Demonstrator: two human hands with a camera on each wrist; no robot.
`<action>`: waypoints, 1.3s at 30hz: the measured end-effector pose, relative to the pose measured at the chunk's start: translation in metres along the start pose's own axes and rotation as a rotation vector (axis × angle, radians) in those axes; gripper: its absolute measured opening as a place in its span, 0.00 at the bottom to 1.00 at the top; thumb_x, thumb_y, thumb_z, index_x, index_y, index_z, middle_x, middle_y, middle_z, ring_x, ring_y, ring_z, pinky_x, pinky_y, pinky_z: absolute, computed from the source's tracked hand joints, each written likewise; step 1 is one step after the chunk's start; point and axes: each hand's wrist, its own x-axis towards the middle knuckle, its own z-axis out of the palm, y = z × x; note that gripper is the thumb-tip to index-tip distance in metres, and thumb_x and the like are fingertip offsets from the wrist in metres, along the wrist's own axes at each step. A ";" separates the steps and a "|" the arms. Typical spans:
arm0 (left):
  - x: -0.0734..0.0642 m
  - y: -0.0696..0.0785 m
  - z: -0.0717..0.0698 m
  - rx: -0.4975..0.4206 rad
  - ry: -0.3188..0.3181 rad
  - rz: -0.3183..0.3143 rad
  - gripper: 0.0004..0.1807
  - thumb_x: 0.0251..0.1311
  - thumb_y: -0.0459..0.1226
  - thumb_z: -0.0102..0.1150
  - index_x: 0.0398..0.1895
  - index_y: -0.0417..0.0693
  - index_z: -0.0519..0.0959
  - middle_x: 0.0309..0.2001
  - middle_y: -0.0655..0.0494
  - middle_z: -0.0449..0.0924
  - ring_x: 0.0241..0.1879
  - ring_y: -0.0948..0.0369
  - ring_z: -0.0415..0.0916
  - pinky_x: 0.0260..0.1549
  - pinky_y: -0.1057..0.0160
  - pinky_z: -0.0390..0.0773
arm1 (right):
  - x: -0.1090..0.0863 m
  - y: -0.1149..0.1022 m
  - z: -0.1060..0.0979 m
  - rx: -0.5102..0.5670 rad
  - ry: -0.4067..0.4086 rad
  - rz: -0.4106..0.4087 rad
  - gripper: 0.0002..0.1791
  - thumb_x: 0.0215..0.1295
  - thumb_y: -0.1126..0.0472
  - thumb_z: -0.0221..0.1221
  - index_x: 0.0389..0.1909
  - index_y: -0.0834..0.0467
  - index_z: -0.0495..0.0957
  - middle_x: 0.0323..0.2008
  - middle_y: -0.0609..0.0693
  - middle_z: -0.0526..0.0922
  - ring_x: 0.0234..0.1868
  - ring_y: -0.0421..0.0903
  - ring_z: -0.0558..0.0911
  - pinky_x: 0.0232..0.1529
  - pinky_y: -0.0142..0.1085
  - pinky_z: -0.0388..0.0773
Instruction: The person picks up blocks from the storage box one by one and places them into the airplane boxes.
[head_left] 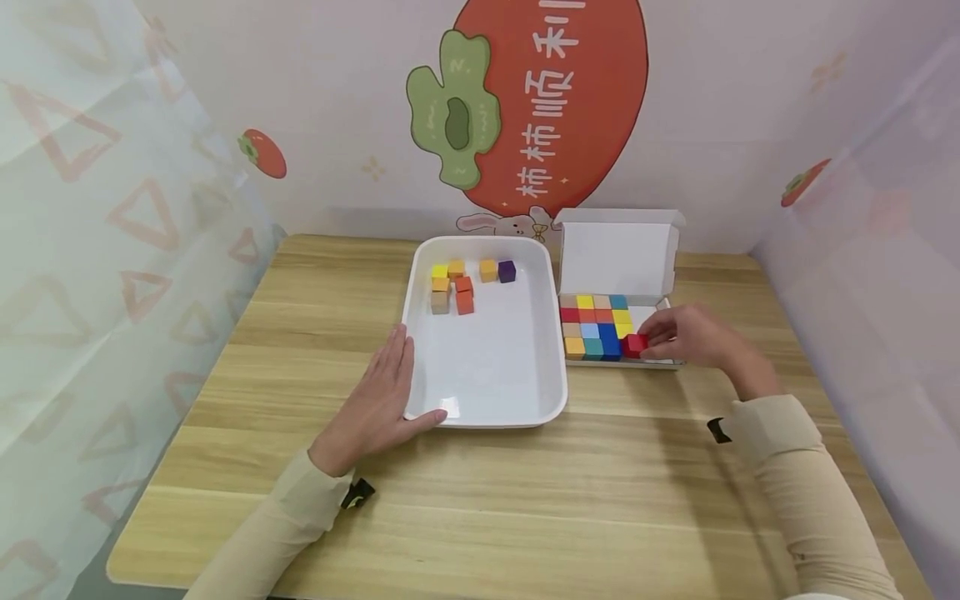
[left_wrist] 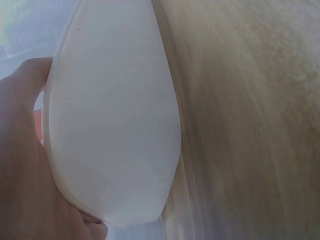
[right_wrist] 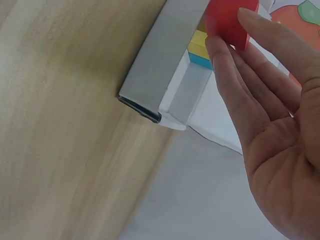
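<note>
My right hand [head_left: 686,336] pinches a red cube [head_left: 634,345] between thumb and fingers, over the near row of blocks in an open white cardboard box [head_left: 622,364]. In the right wrist view the red cube [right_wrist: 231,21] is at the fingertips, above the box wall, with yellow and blue blocks behind it. My left hand [head_left: 378,396] rests against the near left corner of a white tray [head_left: 487,419], fingers straight along its side and thumb at the front rim. The left wrist view shows the tray's outer wall [left_wrist: 115,110] beside that hand.
Inside the tray, toward the back, sit several cubes: yellow, orange, plain wood and a dark purple one [head_left: 507,272]. The box lid [head_left: 617,258] stands upright behind rows of coloured blocks [head_left: 590,330]. Both containers stand on a wooden table [head_left: 525,508], a printed curtain behind.
</note>
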 end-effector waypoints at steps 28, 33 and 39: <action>0.000 0.001 -0.001 -0.011 0.011 0.008 0.68 0.65 0.72 0.54 0.85 0.33 0.35 0.87 0.39 0.24 0.87 0.44 0.28 0.84 0.41 0.47 | 0.033 -0.062 -0.017 0.015 0.112 0.086 0.27 0.70 0.55 0.69 0.63 0.66 0.79 0.57 0.66 0.85 0.56 0.62 0.85 0.58 0.55 0.86; -0.001 0.001 -0.001 -0.010 0.019 0.013 0.68 0.66 0.72 0.54 0.85 0.32 0.35 0.87 0.38 0.25 0.87 0.44 0.29 0.84 0.41 0.47 | 0.062 -0.104 -0.013 0.047 0.164 0.066 0.27 0.69 0.56 0.70 0.64 0.62 0.80 0.58 0.62 0.86 0.56 0.60 0.87 0.56 0.52 0.87; -0.001 0.001 -0.001 -0.004 0.012 0.013 0.68 0.65 0.72 0.54 0.85 0.33 0.35 0.87 0.39 0.24 0.87 0.44 0.29 0.84 0.41 0.48 | 0.104 -0.145 -0.003 0.114 0.236 0.088 0.24 0.69 0.55 0.70 0.62 0.62 0.82 0.57 0.59 0.86 0.56 0.57 0.86 0.57 0.49 0.88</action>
